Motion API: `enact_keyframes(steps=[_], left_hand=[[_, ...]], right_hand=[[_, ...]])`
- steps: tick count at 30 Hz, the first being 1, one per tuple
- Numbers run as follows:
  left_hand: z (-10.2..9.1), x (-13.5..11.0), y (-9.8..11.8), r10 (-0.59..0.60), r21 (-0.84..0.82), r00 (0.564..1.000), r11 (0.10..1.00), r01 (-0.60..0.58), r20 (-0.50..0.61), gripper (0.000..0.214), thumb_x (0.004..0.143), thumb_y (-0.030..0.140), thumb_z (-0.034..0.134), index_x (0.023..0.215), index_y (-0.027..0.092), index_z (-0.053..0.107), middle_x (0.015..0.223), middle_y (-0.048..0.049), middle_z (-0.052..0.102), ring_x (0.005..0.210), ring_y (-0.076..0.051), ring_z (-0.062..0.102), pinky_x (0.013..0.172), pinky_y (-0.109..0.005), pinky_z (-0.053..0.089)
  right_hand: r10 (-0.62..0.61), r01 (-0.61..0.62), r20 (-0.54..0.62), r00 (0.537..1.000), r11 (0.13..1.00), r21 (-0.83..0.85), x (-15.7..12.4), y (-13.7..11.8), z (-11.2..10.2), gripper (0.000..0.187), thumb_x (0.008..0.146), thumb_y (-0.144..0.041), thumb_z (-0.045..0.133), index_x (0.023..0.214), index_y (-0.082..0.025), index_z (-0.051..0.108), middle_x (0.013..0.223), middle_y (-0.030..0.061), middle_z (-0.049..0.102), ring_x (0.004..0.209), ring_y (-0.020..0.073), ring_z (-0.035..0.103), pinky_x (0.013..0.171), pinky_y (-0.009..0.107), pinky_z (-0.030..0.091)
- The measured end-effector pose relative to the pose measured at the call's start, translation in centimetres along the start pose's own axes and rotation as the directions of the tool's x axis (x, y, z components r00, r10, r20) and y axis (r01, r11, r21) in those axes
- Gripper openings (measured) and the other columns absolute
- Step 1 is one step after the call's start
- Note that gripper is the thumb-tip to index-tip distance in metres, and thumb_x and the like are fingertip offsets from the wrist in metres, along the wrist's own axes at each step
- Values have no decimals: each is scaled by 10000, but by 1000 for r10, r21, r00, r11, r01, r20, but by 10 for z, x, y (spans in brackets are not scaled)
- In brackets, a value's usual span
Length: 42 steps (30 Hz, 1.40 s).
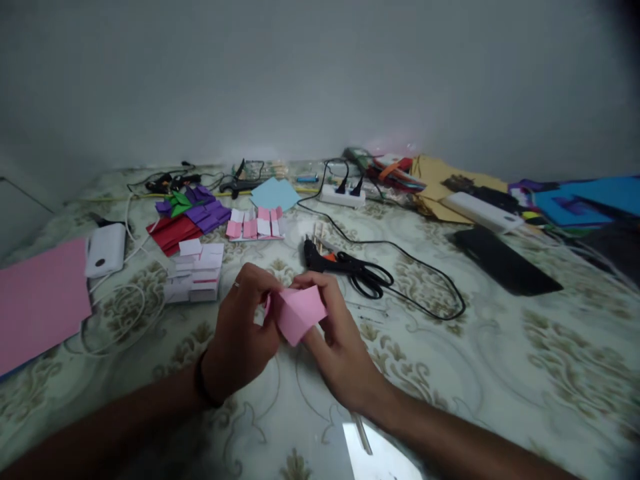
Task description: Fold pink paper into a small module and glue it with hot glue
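Observation:
A small piece of pink paper [300, 312], creased and partly folded, is held up over the patterned cloth between both hands. My left hand [245, 327] pinches its left edge, with the fingertips partly hidden behind the paper. On the other side my right hand [343, 350] grips the right edge, thumb below and fingers above. Just left of the hands lies a stack of folded white paper pieces [197, 273]. Beyond them sit pink-and-white folded strips [256, 224]. Black-handled scissors [367, 270] lie beside a black glue gun [317, 257], ahead of my right hand.
Pink sheets [43, 303] and a white power bank [106, 250] are at the left. Purple folded papers [207, 210], red papers [173, 233] and light-blue squares [275, 195] lie further back, near a white power strip [343, 195]. A black flat object [507, 260] is at the right.

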<state>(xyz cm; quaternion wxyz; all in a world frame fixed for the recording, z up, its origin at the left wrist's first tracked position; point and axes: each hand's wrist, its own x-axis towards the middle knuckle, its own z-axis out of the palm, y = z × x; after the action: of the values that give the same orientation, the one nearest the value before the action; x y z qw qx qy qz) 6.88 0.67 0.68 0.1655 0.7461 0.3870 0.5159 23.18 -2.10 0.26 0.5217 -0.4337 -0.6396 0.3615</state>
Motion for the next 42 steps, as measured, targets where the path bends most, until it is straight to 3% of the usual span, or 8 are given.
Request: enact_keyframes(steps=[5,10,14,19,23,28,33,42], left_hand=[[-1,65,39,301,133,913,953,-274,-275,329,945,26,650,1064,304,518,1003,-4,642,984,-215,689,890,-391,626],[3,100,53,454,252,779,891,-379,-433,325,952,26,674,1057,304,542,1047,9,651,957,-187,697,872,-374,617],[7,107,48,490,306,729,871,-385,-477,320,965,40,665,1092,307,544,1057,3,647,944,-189,693,835,-363,612],[5,107,40,529,416,749,833,-366,-399,408,927,-61,604,1114,301,578,1063,-21,634,964,-190,686,815,-333,619],[6,107,38,528,368,731,843,-392,-432,365,901,5,701,1070,301,571,1079,-18,614,981,-186,658,815,-313,613],[3,107,34,552,278,686,833,-478,-475,295,865,82,787,1008,279,622,1078,-8,646,935,-171,690,795,-305,614],[-8,107,32,517,132,732,846,-517,-444,284,858,131,787,1077,269,669,1054,-36,754,932,-213,726,780,-353,616],[-2,105,25,430,26,768,879,-476,-474,408,899,-31,741,1185,258,714,1197,-41,789,1121,-234,774,916,-389,637]], right_hand=[[-140,194,-253,957,960,204,49,-32,5,199,975,-310,620,1150,-262,539,1109,71,682,1009,244,703,876,363,628],[-283,326,-251,926,933,153,89,-66,1,314,908,-285,696,1172,-270,527,1162,90,693,1031,255,719,872,372,637],[-355,382,-275,893,923,48,102,-74,-2,291,883,-219,675,1144,-257,551,1094,73,680,943,233,710,804,346,638],[-370,403,-264,891,911,82,108,-64,0,237,921,-220,664,1137,-257,576,994,55,720,868,227,730,773,338,643],[-359,408,-279,891,902,139,105,-62,1,251,919,-139,578,1133,-262,623,1051,60,740,949,227,744,820,339,638],[-279,372,-276,920,842,391,104,-68,-1,242,829,-138,763,1023,-269,701,955,-17,723,863,184,704,748,272,580],[-282,379,-256,925,751,541,106,-70,-3,350,773,-56,804,1019,-303,775,950,-42,733,912,168,713,782,252,558],[-246,340,-267,932,850,402,111,-58,-5,364,777,-24,623,968,-280,797,981,-14,807,897,184,733,821,290,569]])
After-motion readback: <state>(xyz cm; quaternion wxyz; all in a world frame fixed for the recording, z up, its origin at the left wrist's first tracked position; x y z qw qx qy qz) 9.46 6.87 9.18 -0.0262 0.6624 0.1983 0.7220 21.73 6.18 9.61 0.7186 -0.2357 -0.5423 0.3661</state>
